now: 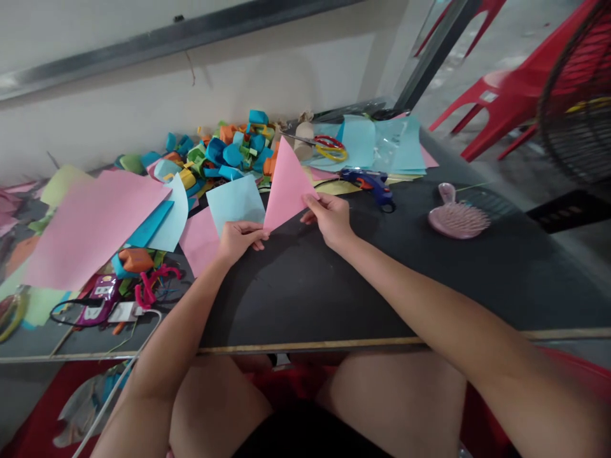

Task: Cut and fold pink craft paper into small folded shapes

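A pink sheet of paper (pixel 287 186), folded to a triangle, is held up over the dark table with its point toward the wall. My left hand (pixel 241 240) pinches its lower left corner between thumb and fingers. At the right corner, my right hand (pixel 329 216) grips the same paper with thumb and fingertips. Just behind my left hand lies a light blue square of paper (pixel 237 202), partly over another pink sheet (pixel 201 238).
Folded coloured paper pieces (pixel 224 152) are heaped by the wall. Scissors (pixel 329 146), a blue glue gun (pixel 370 181) and a pink hairbrush (pixel 458 218) lie rightward. Large pink paper (pixel 95 219) and a purple device (pixel 100 299) are leftward. A fan (pixel 580 108) stands beyond the table's right edge.
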Demonstrator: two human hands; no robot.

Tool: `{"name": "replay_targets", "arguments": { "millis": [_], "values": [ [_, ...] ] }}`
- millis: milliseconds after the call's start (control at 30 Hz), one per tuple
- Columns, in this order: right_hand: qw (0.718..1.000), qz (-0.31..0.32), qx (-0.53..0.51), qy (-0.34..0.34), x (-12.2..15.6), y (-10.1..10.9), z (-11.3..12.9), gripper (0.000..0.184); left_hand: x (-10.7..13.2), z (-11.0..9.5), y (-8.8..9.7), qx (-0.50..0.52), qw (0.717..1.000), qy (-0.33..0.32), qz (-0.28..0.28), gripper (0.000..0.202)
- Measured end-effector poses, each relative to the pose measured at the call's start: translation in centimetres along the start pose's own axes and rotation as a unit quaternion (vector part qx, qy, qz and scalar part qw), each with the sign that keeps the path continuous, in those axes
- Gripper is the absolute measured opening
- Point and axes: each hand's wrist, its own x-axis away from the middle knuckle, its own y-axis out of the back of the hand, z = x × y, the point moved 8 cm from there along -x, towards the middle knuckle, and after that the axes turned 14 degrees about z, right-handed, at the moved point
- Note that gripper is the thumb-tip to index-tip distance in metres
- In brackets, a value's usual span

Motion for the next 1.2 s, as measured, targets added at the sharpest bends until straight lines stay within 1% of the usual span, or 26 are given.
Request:
{"name": "replay_targets", "arguments": {
  "millis": [133, 233, 300, 433, 500, 600, 667, 700, 767, 900, 933, 1100, 1200],
  "values": [
    [1.0, -0.007, 0.005, 0.004, 0.0, 0.3, 0.2, 0.038, -0.3, 0.4, 0.2, 0.005, 1.0, 0.021, -0.007, 0.029],
    [1.0, -0.001, -0.003, 0.001, 0.0, 0.3, 0.1, 0.04, -0.5, 0.7, 0.1, 0.01, 1.0, 0.03, 0.004, 0.028],
    [1.0, -0.003, -0.014, 0.002, -0.1, 0.5, 0.0, 0.041, -0.5, 0.7, -0.1, 0.01, 0.999, 0.033, 0.023, 0.03],
    [0.999, -0.032, -0.038, 0.004, -0.4, 1.3, -0.3, 0.042, -0.6, 0.5, -0.7, 0.003, 0.995, 0.05, 0.091, 0.026],
    [0.998, -0.04, -0.052, 0.001, -0.5, 1.5, -0.4, 0.041, -0.7, 0.3, -0.8, 0.011, 0.993, 0.052, 0.105, 0.025],
    [0.998, -0.032, -0.062, 0.0, -0.7, 1.4, -0.5, 0.039, -0.8, 0.1, -0.4, 0.031, 0.996, 0.039, 0.08, 0.029],
    [0.998, -0.021, -0.06, 0.003, -0.6, 1.2, -0.4, 0.039, -0.8, -0.1, -0.1, 0.03, 0.997, 0.023, 0.062, 0.037],
    [0.998, -0.017, -0.058, 0.004, -0.6, 1.1, -0.3, 0.04, -0.8, -0.2, 0.0, 0.024, 0.998, 0.013, 0.059, 0.041],
    [0.998, -0.014, -0.055, 0.005, -0.5, 0.9, -0.2, 0.042, -0.8, -0.5, -0.3, -0.007, 0.997, -0.002, 0.074, 0.045],
    [0.998, -0.017, -0.059, -0.001, -0.4, 0.9, -0.3, 0.043, -0.6, -1.0, -1.0, -0.078, 0.99, -0.019, 0.114, 0.035],
    [0.998, -0.016, -0.059, -0.002, -0.4, 0.8, -0.2, 0.043, -0.6, -1.0, -1.0, -0.092, 0.989, -0.02, 0.113, 0.032],
    [0.999, -0.018, -0.041, -0.009, -0.2, 0.7, -0.2, 0.041, -0.6, -1.0, -0.1, -0.146, 0.987, -0.015, 0.072, 0.026],
    [0.999, -0.015, -0.038, -0.009, -0.2, 0.6, -0.2, 0.04, -0.5, -1.0, -0.1, -0.147, 0.985, -0.021, 0.084, 0.026]
  ]
}}
